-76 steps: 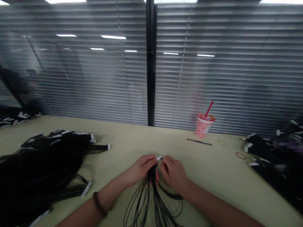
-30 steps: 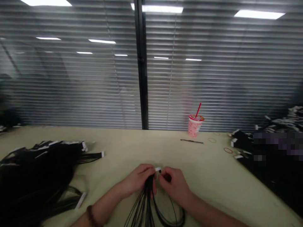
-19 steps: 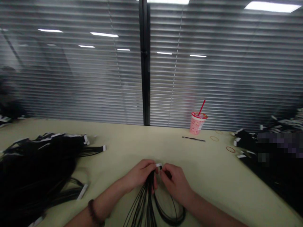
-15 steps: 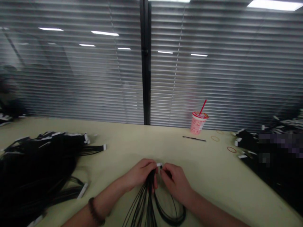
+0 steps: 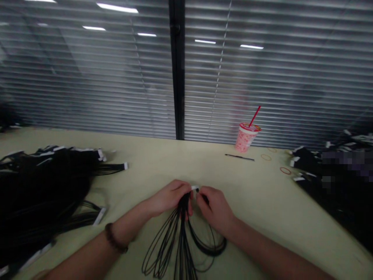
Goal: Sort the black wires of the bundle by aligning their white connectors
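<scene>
My left hand [image 5: 175, 196] is closed round the top of a bundle of thin black wires [image 5: 183, 206], with a white connector [image 5: 194, 188] poking out past the fingertips. The wires hang in loops below it, towards me. Close on the right, my right hand [image 5: 214, 206] pinches a small black piece [image 5: 197, 190] against the connector's right end. Whether that piece is a wire end or a separate plug is too small to tell. One thicker loop of wires curves under my right wrist.
A large heap of black wires with white connectors [image 5: 43, 186] covers the left of the table [image 5: 140, 249]. Another dark pile [image 5: 349, 202] lies at right. Towards the blinds stand a pink cup with a red straw [image 5: 245, 139], a thin dark pen-like tool [image 5: 239, 157] and a red rubber band [image 5: 285, 170].
The whole view has tilted down slightly, so everything sits higher in the picture. Both hands keep the same hold at the connector; more of the hanging wire loops shows.
</scene>
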### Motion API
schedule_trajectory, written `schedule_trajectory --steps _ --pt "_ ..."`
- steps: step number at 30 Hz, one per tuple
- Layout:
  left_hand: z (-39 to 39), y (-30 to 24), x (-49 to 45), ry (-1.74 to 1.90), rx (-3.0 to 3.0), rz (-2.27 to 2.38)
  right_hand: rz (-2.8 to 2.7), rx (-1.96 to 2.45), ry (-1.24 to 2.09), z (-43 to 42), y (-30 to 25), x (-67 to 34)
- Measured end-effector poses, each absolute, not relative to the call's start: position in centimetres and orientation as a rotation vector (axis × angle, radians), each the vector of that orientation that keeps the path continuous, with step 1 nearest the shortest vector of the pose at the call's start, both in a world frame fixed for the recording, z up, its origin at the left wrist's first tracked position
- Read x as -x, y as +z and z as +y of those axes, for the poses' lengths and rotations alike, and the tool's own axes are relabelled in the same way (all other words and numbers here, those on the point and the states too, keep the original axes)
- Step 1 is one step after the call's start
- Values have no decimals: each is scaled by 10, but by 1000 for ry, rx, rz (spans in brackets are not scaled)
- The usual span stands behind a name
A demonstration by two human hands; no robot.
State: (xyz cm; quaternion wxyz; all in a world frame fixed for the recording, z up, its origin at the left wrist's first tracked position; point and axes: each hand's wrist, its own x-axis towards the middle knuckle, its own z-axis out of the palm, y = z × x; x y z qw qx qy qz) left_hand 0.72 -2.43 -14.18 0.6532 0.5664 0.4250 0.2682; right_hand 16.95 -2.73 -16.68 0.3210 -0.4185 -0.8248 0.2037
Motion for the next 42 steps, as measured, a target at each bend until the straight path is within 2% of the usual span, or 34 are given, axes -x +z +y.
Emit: schedule_trajectory --steps 18,30,38,42 --pt "-30 -138 -9 650 -1347 986 -2182 1062 460 -27 -167 -168" --pt "-21 -146 -1 710 -1061 864 -1994 1056 733 -16 -166 -177" --pt "-16 -152 4 784 -977 760 -1339 833 1570 7 -156 -201" --pt "-16 -152 4 771 -973 767 -995 750 1850 15 -151 -215"
